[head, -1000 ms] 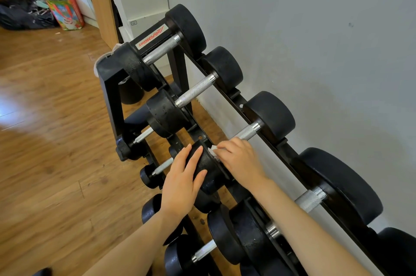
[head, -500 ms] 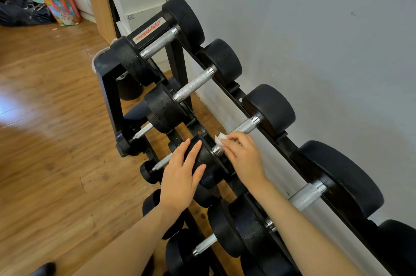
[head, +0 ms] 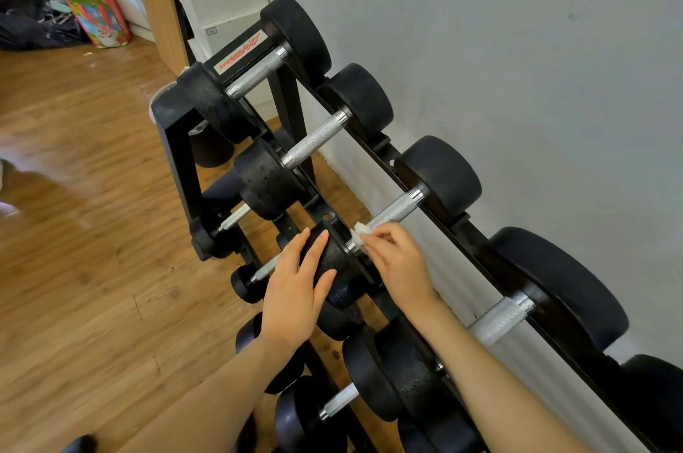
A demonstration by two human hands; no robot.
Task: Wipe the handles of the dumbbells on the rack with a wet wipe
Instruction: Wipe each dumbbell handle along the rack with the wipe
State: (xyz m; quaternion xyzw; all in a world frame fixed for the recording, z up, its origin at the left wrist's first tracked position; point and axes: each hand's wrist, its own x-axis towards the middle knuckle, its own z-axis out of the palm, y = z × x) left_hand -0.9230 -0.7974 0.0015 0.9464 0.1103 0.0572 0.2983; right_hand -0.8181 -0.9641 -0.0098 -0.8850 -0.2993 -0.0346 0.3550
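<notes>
Both busy: right hand (head: 397,264) pinches white wipe (head: 360,230) on knurled handle (head: 395,210); left hand (head: 295,299) flat

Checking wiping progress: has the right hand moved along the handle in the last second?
Yes. The right hand, pinching the wet wipe, slid down the handle toward the near weight head, baring more metal.

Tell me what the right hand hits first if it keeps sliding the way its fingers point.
The right hand, pinching the wet wipe on the third dumbbell's handle, points up along that bar. It would likely meet the dumbbell's far black head by the wall first.
</notes>
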